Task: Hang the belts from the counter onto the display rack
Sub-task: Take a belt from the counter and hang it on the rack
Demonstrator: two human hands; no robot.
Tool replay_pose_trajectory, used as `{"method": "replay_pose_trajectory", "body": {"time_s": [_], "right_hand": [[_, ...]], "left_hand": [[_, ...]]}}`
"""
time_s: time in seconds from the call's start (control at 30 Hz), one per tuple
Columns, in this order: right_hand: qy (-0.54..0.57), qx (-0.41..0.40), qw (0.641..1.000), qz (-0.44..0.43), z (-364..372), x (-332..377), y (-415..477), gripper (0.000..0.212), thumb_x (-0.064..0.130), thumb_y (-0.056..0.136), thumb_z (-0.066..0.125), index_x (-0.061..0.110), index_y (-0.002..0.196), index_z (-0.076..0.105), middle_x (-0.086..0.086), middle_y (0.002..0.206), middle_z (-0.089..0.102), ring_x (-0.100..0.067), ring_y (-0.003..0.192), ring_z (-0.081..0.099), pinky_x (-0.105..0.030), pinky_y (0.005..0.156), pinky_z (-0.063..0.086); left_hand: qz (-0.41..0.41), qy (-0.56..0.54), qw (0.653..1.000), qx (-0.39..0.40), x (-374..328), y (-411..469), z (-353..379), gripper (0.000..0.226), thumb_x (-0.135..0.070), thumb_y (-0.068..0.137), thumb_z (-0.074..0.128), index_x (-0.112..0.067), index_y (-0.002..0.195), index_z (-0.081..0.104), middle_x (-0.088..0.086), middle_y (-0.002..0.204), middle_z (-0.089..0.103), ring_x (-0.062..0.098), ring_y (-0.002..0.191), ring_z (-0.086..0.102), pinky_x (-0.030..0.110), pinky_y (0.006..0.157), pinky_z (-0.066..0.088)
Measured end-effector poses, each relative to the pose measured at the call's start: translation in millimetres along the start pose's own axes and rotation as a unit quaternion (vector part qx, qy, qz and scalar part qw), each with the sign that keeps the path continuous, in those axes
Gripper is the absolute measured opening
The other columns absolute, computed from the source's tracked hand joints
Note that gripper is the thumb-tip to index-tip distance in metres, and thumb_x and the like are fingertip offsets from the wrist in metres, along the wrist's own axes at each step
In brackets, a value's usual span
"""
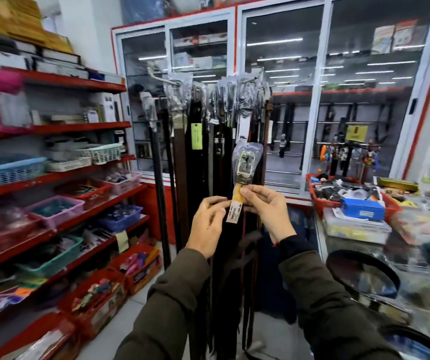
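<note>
Hands on plastic-wrapped belt

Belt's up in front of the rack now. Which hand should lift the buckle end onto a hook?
Probably the right hand: it pinches the belt just below the wrapped buckle. The left hand holds only the price tag, lower down.

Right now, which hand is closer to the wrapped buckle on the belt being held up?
Right. The right hand pinches the strap just beneath the wrapped buckle; the left hand sits lower and to the left, at the price tag.
</note>
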State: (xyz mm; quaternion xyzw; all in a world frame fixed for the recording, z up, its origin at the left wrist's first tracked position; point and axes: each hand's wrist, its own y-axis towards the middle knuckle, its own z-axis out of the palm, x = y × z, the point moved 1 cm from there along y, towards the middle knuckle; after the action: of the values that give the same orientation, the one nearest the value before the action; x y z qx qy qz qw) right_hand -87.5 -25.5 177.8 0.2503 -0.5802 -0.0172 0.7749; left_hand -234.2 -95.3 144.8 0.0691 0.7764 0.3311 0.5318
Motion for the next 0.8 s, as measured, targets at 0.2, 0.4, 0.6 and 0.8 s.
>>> {"method": "replay_pose_trajectory", "body": {"time_s": [0.2,0.4,0.6,0.8], "right_hand": [[0.020,0.029,0.999,-0.005,25,8,19,0.011,0.009,0.084,0.079,0.010,0.095,0.079,-0.006,0.083,0.082,-0.011,0.072,0.077,-0.021,0.062,0.061],[0.061,0.064,0.996,0.007,47,7,28,0.015,0.005,0.087,0.075,0.011,0.100,0.077,-0.011,0.093,0.081,-0.019,0.086,0.078,-0.029,0.074,0.065],[0.070,0.100,0.992,-0.035,85,20,46,0.030,0.003,0.088,0.072,0.007,0.118,0.073,-0.013,0.109,0.079,-0.021,0.101,0.077,-0.028,0.080,0.063],[0.081,0.115,0.988,-0.067,134,52,79,0.031,0.006,0.088,0.074,0.013,0.119,0.074,-0.009,0.103,0.081,-0.020,0.101,0.077,-0.027,0.077,0.063]], "left_hand": [[-0.035,-0.062,0.997,-0.022,-6,29,-28,0.021,-0.030,0.087,0.075,-0.015,0.102,0.080,0.008,0.093,0.081,0.024,0.091,0.077,0.039,0.081,0.061],[-0.071,-0.148,0.984,-0.069,-8,37,-42,0.012,-0.019,0.089,0.074,-0.014,0.098,0.080,0.010,0.093,0.080,0.020,0.090,0.077,0.035,0.079,0.063],[-0.050,-0.185,0.973,-0.131,-19,60,-74,0.015,-0.018,0.087,0.075,-0.014,0.100,0.080,0.005,0.095,0.081,0.019,0.096,0.076,0.032,0.083,0.062],[-0.014,-0.230,0.961,-0.151,-42,98,-109,0.010,-0.014,0.088,0.074,-0.019,0.094,0.080,-0.004,0.090,0.082,0.007,0.086,0.077,0.019,0.065,0.060]]}}
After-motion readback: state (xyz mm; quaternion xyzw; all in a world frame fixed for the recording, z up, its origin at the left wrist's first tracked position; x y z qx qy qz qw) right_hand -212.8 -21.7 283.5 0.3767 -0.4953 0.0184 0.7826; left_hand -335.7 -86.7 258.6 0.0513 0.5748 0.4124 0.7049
